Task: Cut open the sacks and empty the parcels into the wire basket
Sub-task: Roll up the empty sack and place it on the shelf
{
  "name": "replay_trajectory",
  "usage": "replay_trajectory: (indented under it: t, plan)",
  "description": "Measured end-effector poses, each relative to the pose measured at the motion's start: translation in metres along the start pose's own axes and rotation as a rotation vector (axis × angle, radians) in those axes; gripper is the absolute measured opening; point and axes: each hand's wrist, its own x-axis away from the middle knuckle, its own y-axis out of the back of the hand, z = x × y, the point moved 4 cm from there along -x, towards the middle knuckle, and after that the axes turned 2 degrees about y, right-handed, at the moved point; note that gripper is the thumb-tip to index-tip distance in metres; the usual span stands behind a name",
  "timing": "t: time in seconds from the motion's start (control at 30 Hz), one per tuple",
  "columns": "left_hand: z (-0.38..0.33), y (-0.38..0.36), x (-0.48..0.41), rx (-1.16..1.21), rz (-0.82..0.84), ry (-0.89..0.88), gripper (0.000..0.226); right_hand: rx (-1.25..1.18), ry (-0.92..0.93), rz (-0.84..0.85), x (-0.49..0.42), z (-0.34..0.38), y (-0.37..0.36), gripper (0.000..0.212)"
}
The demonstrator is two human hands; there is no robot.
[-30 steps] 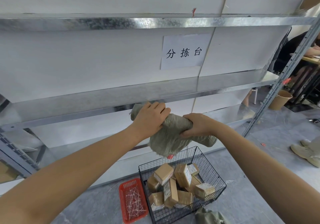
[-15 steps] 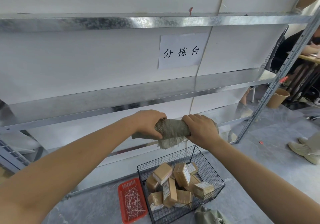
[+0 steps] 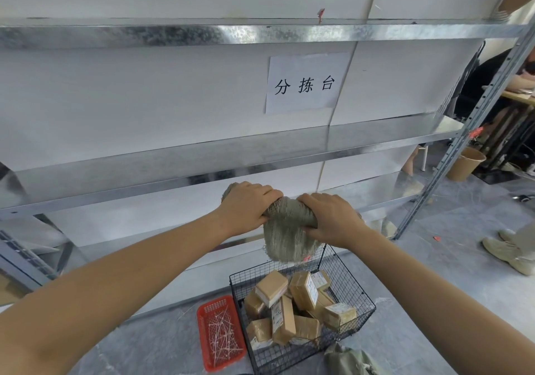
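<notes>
Left hand (image 3: 249,206) and right hand (image 3: 333,219) are clutching the sack (image 3: 286,238), bunched tighter than before, apparently emptied above the wire basket (image 3: 346,273).

A metal shelf rack (image 3: 173,166) stands against a white wall (image 3: 144,99) bearing a paper sign (image 3: 307,83) with three black characters, while on the grey floor (image 3: 434,287) sit a red tray (image 3: 215,301) of thin white strips (image 3: 221,335), a brown paper tub (image 3: 464,164) and someone's beige shoes (image 3: 509,251).
</notes>
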Motion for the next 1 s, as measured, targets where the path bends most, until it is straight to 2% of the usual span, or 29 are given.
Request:
replay_trajectory:
  t: [0.1,0.23,0.33,0.4,0.47,0.53,0.6,0.7,0.77,0.9,1.0]
  plan:
    - [0.000,-0.001,0.000,-0.028,0.057,0.011,0.051,0.063,0.044,-0.084,0.002,0.005,-0.002,0.051]
    - [0.002,-0.003,-0.002,0.009,0.171,0.019,0.057,0.168,0.136,-0.292,0.008,0.005,-0.001,0.062]
    - [0.005,-0.004,-0.004,0.114,0.305,0.060,0.063,0.203,0.171,-0.413,0.012,0.007,0.000,0.056]
    - [0.006,-0.005,-0.005,0.159,0.354,0.080,0.057,0.229,0.177,-0.445,0.013,0.007,-0.001,0.054]
    - [0.005,-0.005,-0.005,0.130,0.327,0.099,0.043,0.219,0.161,-0.354,0.012,0.008,0.001,0.060]
    - [0.006,-0.002,-0.005,0.025,0.246,0.102,0.032,0.109,0.072,-0.106,0.006,0.007,0.003,0.072]
    - [0.006,-0.002,-0.004,-0.072,0.135,0.047,0.032,-0.092,-0.048,0.169,0.002,0.002,0.003,0.082]
    - [0.004,0.000,0.001,-0.093,-0.107,-0.101,0.037,-0.190,-0.090,0.344,-0.007,-0.003,0.005,0.076]
    - [0.006,-0.002,0.002,-0.108,-0.171,-0.124,0.040,-0.244,-0.102,0.378,-0.013,-0.004,0.006,0.059]
    - [0.010,-0.010,-0.003,-0.059,0.017,0.000,0.051,-0.076,-0.088,0.245,-0.015,0.003,0.005,0.044]
    - [0.008,-0.010,-0.003,-0.032,0.126,0.018,0.066,0.074,-0.050,0.128,-0.012,0.006,0.003,0.039]
